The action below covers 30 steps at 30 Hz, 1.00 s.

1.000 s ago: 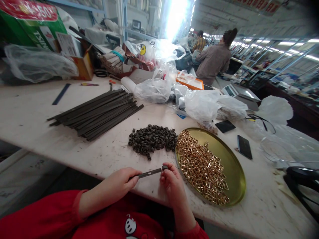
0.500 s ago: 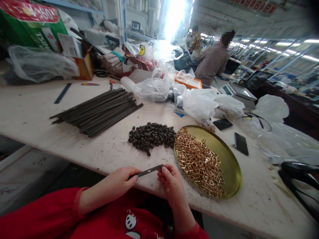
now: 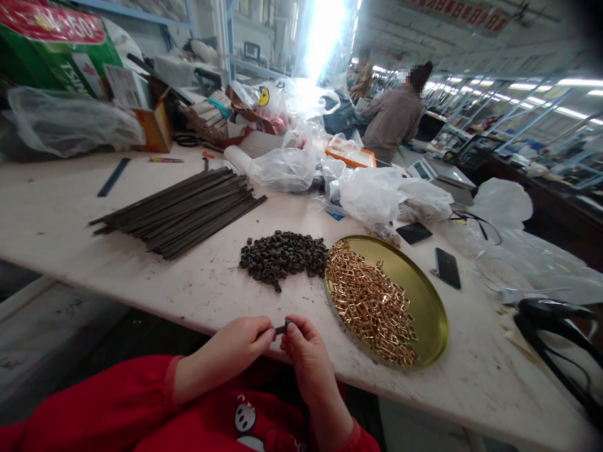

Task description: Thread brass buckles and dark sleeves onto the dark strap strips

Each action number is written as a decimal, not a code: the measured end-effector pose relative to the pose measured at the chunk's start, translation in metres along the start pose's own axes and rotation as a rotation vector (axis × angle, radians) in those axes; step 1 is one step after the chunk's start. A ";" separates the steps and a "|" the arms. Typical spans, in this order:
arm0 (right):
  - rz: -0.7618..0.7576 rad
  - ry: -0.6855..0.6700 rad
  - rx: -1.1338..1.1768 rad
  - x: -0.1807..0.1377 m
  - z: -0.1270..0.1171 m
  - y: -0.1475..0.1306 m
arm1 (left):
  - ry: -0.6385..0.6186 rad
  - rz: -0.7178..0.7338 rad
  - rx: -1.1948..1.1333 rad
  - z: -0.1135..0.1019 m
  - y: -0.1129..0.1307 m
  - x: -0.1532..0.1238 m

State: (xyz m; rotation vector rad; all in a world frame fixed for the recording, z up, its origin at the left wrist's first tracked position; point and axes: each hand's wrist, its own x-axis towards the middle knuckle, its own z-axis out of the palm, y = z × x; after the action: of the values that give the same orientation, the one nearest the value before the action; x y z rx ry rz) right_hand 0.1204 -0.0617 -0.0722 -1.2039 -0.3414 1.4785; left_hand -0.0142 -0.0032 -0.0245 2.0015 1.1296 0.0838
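Note:
A short piece of dark strip (image 3: pixel 281 329) shows between my two hands at the table's front edge. My left hand (image 3: pixel 238 345) is closed on one part of it, with thumb and forefinger pressed together. The thumb and fingers of my right hand (image 3: pixel 308 351) pinch the other end, where a small dark bit stands up; whether that is a loop I cannot tell. Beyond the hands lies a heap of small dark loops (image 3: pixel 282 254). To the right, a round gold tray (image 3: pixel 426 307) holds many gold-coloured metal buckles (image 3: pixel 367 301).
Long dark strips (image 3: pixel 179 210) lie stacked at the left. A ruler-like blade (image 3: pixel 114 177) and a cutter knife (image 3: pixel 166 160) sit behind them. Plastic bags (image 3: pixel 370 194) line the back. Two flat dark devices, one a phone (image 3: pixel 447 268), lie right of the tray. Co-workers stand beyond.
My hands have come closer together, the right moving left and slightly down. Much less of the strip shows between them, and its slot is now hidden. The view has shifted slightly.

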 end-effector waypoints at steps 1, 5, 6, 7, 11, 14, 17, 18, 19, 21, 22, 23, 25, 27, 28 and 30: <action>-0.025 -0.012 -0.034 0.000 0.000 0.001 | 0.000 0.003 0.014 0.001 0.001 0.000; -0.075 -0.054 -0.155 0.000 -0.005 -0.004 | -0.059 0.026 -0.020 -0.003 0.005 -0.002; -0.091 -0.044 -0.167 0.001 -0.007 -0.007 | -0.107 0.025 -0.085 -0.004 0.005 -0.002; -0.107 -0.027 -0.161 0.002 -0.009 -0.009 | -0.158 0.019 -0.157 -0.005 0.004 -0.003; -0.101 -0.014 -0.008 0.007 -0.004 -0.004 | -0.163 -0.012 -0.324 -0.004 0.001 -0.001; -0.053 -0.128 0.005 0.011 0.001 0.003 | -0.055 0.002 -0.362 -0.001 -0.002 0.006; -0.225 -0.101 -0.336 0.016 -0.010 -0.017 | -0.116 -0.026 -0.390 -0.005 -0.005 0.014; -0.334 -0.051 -0.521 0.020 -0.018 -0.031 | -0.128 -0.032 -0.389 -0.007 -0.006 0.016; -0.440 0.036 -0.732 0.025 -0.028 -0.047 | -0.121 -0.032 -0.387 -0.009 -0.006 0.020; -0.581 0.265 -1.160 0.038 -0.046 -0.081 | -0.082 -0.039 -0.381 -0.011 -0.005 0.026; -0.596 0.364 -1.333 0.046 -0.054 -0.095 | -0.072 -0.049 -0.385 -0.010 -0.004 0.030; -0.576 0.424 -1.446 0.054 -0.060 -0.107 | -0.076 -0.063 -0.395 -0.009 -0.003 0.033; -0.539 0.436 -1.514 0.071 -0.067 -0.119 | -0.099 -0.085 -0.424 -0.004 0.000 0.038; -0.511 0.393 -1.501 0.084 -0.070 -0.120 | -0.124 -0.101 -0.434 0.000 0.001 0.040; -0.504 0.373 -1.490 0.089 -0.070 -0.119 | -0.128 -0.105 -0.424 0.002 0.002 0.040; -0.502 0.338 -1.445 0.093 -0.070 -0.116 | -0.124 -0.096 -0.376 0.002 0.001 0.039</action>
State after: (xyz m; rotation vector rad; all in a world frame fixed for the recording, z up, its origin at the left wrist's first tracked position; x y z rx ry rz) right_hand 0.2583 0.0268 -0.0582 -2.1830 -1.4896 0.3984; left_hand 0.0107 0.0241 -0.0375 1.5970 1.0423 0.1122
